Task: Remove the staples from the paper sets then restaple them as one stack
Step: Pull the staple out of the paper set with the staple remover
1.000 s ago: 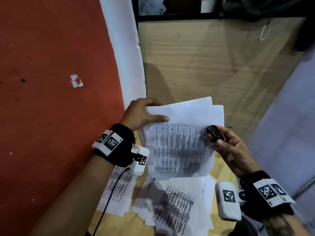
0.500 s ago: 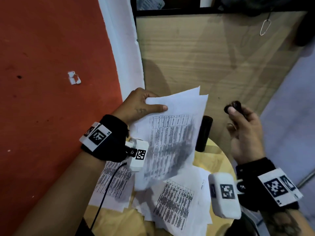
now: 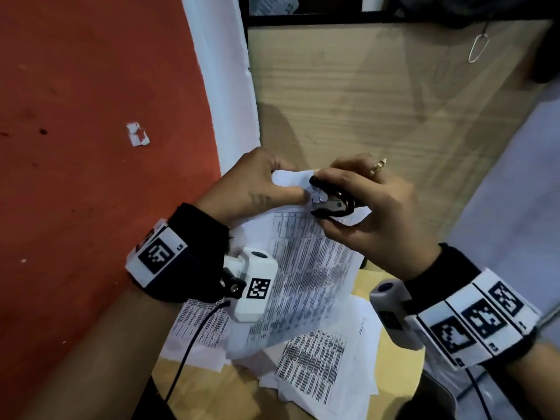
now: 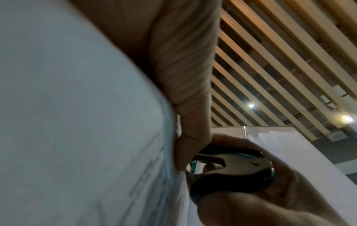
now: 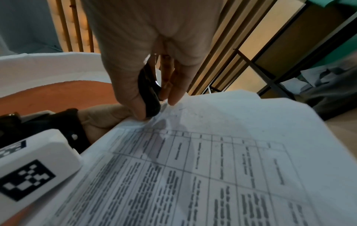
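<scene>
- Nearest me, loose white printed sheets [image 3: 318, 359] lie overlapping on the tan round tabletop [image 3: 394, 374]; I judge these are sets waiting their turn or already dealt with, and I cannot tell which.
- Above them I hold one white paper set printed with a table [image 3: 306, 268], raised off the table and tilted, its lower edge trailing toward the loose sheets. Lifting it gives the tool access to the corner from both faces.
- My left hand [image 3: 254, 186] pinches the top corner of that set, thumb on the upper face and fingers curled behind, just beside the tool. This keeps the corner taut so the paper does not tear or flex away.
- My right hand [image 3: 372, 216] grips the black claw-type staple remover [image 3: 331, 201], thumb and forefinger squeezing its two halves, the remaining fingers loosely extended.
- In the left wrist view the jaws stand slightly apart at the paper's edge. The staple itself is too small to make out, so whether it is caught I cannot tell.
- Judgement: removal on this set is in progress; restapling is not yet begun.
- Farther off: a wood-grain panel [image 3: 378, 95], and to my left a red surface [image 3: 91, 147] bearing a small white scrap [image 3: 138, 134].
</scene>
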Tool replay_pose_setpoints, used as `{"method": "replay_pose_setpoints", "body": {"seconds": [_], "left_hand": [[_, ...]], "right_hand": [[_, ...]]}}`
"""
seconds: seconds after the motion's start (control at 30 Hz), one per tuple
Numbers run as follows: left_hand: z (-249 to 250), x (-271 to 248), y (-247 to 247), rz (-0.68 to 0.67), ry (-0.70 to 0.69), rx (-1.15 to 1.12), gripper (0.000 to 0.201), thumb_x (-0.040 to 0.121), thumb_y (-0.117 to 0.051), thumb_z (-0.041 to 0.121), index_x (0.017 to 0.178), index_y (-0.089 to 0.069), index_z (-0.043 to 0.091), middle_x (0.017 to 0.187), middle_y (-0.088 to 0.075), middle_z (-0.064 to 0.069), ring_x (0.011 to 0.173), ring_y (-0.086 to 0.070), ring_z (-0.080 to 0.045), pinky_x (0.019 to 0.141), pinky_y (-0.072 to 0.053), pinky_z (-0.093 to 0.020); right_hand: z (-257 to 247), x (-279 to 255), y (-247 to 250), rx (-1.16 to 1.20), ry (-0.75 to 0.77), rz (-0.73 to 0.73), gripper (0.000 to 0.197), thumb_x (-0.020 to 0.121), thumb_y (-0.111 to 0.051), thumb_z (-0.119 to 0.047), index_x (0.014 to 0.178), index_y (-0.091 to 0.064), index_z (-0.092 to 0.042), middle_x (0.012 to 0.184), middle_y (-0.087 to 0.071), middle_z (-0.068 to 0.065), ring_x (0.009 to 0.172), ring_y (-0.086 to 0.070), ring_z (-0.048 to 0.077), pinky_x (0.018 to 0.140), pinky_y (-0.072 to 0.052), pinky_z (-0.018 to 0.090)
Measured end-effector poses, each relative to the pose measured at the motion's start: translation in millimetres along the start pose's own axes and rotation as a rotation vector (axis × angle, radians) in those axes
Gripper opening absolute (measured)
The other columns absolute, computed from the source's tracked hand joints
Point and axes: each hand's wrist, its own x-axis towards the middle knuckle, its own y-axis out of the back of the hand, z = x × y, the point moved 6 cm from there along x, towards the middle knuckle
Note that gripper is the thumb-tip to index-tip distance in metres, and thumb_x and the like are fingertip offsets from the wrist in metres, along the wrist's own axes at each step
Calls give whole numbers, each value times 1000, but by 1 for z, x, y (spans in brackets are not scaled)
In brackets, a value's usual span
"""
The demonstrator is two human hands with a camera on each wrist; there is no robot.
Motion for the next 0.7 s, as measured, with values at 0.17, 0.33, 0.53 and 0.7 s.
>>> {"method": "replay_pose_setpoints", "body": {"seconds": [0.17, 0.33, 0.53, 0.7], "left_hand": [[8, -2, 1, 8, -14, -2, 37, 57, -69, 38, 78, -72, 9, 81, -68, -25, 66, -58, -15, 66, -52, -43], [9, -1, 1, -8, -7, 30, 22, 65, -71, 27, 74, -72, 7, 72, -67, -22, 64, -55, -13, 62, -47, -36], [9, -2, 0, -13, -6, 29, 7, 65, -70, 24, 59, -68, 20, 61, -57, -3, 59, -49, -8, 57, -36, -26], [9, -2, 0, -25, -23, 13, 7, 66, -71, 23, 60, -68, 24, 62, -60, -1, 60, -51, -6, 58, -39, -25]], "right_hand": [[-3, 2, 3, -25, 31, 7, 35, 71, -70, -10, 105, -67, -1, 100, -61, 13, 87, -56, 17, 73, -51, 30], [-5, 3, 3, -68, 61, -2, 36, 70, -71, -10, 105, -67, -2, 101, -62, 14, 84, -62, 25, 71, -51, 36], [-8, 7, 0, -102, 87, -33, 32, 70, -70, -10, 101, -69, -2, 96, -64, 14, 78, -64, 30, 62, -54, 39], [-8, 10, 1, -129, 86, -44, 28, 68, -70, -13, 95, -70, -4, 83, -63, 12, 66, -61, 31, 51, -52, 39]]}}
